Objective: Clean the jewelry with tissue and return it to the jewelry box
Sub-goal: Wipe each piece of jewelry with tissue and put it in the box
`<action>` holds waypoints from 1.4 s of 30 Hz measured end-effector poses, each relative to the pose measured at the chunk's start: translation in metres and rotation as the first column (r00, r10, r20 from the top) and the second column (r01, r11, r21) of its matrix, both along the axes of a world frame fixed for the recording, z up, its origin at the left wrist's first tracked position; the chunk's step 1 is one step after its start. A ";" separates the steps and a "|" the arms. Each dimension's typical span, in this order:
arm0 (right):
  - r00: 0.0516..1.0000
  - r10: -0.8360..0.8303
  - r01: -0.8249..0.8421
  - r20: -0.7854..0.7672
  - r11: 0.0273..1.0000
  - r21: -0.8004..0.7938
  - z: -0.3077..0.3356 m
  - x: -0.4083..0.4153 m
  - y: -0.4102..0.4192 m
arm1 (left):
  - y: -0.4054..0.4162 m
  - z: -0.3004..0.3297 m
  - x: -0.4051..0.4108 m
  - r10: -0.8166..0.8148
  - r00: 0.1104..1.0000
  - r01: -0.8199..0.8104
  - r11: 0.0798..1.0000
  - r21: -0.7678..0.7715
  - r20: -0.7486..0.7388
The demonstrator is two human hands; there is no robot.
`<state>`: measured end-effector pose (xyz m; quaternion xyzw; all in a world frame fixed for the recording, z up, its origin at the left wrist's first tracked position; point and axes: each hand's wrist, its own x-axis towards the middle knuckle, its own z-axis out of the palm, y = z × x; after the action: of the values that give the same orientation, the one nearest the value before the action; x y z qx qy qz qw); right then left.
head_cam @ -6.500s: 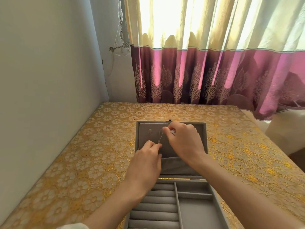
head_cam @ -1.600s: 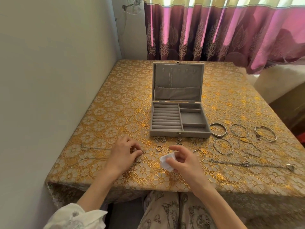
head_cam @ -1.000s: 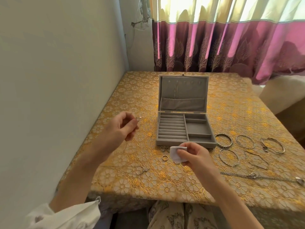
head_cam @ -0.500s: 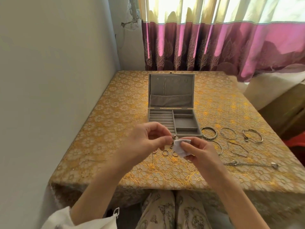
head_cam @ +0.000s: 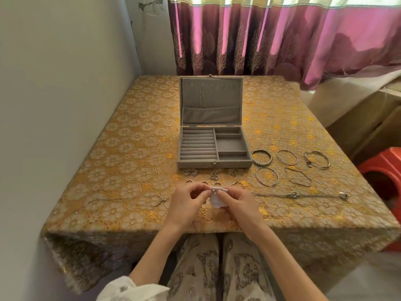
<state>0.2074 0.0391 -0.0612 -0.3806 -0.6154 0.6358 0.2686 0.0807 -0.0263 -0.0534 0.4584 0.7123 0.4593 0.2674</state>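
An open grey jewelry box (head_cam: 213, 146) stands mid-table, its lid upright with one thin chain hanging inside. Just above the near edge of the table, my left hand (head_cam: 188, 203) pinches a small silver piece against a folded white tissue (head_cam: 217, 199), which my right hand (head_cam: 237, 206) pinches. The piece is mostly hidden by my fingertips. Small rings and earrings (head_cam: 213, 175) lie in front of the box. Several bangles (head_cam: 261, 157) lie to its right. One chain (head_cam: 299, 194) stretches at the right, and a necklace (head_cam: 130, 200) lies at the left.
The table wears a gold floral cloth (head_cam: 138, 153) and stands against a pale wall (head_cam: 54, 105) on the left. A purple curtain (head_cam: 282, 40) hangs behind. A red stool (head_cam: 384, 170) stands off the right edge. My patterned trousers show below the near edge.
My left hand lifted a small piece from the table's left and brought it to the tissue in my right hand. Both hands have now sunk closer to the tabletop.
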 end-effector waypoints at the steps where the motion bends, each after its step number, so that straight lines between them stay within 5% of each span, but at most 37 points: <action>1: 1.000 -0.009 0.008 0.020 0.999 0.031 -0.004 -0.001 0.001 | 0.003 -0.006 0.000 0.006 1.000 -0.006 1.000 0.004 0.017; 30: 0.995 0.055 -0.071 0.079 0.972 0.223 -0.024 -0.004 0.012 | 0.003 -0.025 -0.007 -0.025 0.971 -0.004 0.993 0.120 0.236; 39: 0.979 -0.182 0.185 -0.091 0.982 0.028 -0.022 -0.008 0.005 | 0.004 -0.029 -0.005 0.004 0.989 -0.020 0.994 0.111 0.145; 42: 0.982 -0.182 0.186 -0.054 0.979 0.081 -0.023 -0.010 0.007 | 0.005 -0.028 -0.006 -0.012 0.989 -0.003 0.995 0.103 0.147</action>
<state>0.1977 0.0461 -0.0845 -0.4091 -0.5977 0.5902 0.3566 0.0743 -0.0216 -0.0818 0.4381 0.6649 0.5274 0.2964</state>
